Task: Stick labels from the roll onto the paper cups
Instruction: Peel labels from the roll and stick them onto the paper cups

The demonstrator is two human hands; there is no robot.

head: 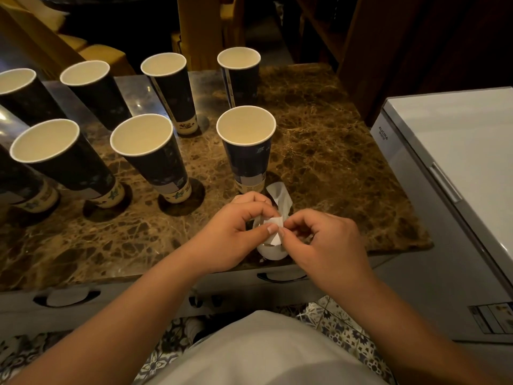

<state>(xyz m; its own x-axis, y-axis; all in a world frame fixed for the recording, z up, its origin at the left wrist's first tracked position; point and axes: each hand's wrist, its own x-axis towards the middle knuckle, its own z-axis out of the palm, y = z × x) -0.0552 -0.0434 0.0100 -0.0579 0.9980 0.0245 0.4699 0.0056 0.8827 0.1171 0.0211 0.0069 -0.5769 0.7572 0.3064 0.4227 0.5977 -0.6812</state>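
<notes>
Far left: paper cups [59, 151] in two rows on the marble table [333, 168], dark blue w/ pale floral band at the base, all upright and open, well apart from each other. Some w/ a pale rectangle low on the side, maybe labels already on, can't tell for sure.

Moving right: nearest cup [246, 145] right behind the hands, prob next in line. Pale patch low on it too, unclear if label or print.

Front centre: left hand [236, 232] closed around the label roll [270, 250], thumb + fingers pinching the top. Loose tail of backing paper [280, 200] curling up just behind, near the cup's base.

Right hand [324, 240] narrow, thumb and forefinger tips pinched at the edge of one white label [274, 225], looks like mid-peel tbh.

Far right: white chest freezer [458, 168] beside the table, not involved.

Risks imo: label tearing or folding onto itself if peeled too fast or at a bad angle, sticky side then useless. Also the backing tail or a knuckle bumping that nearest cup; tall, empty, light, so prob easy to tip. Dim light = crooked placement likely.
</notes>
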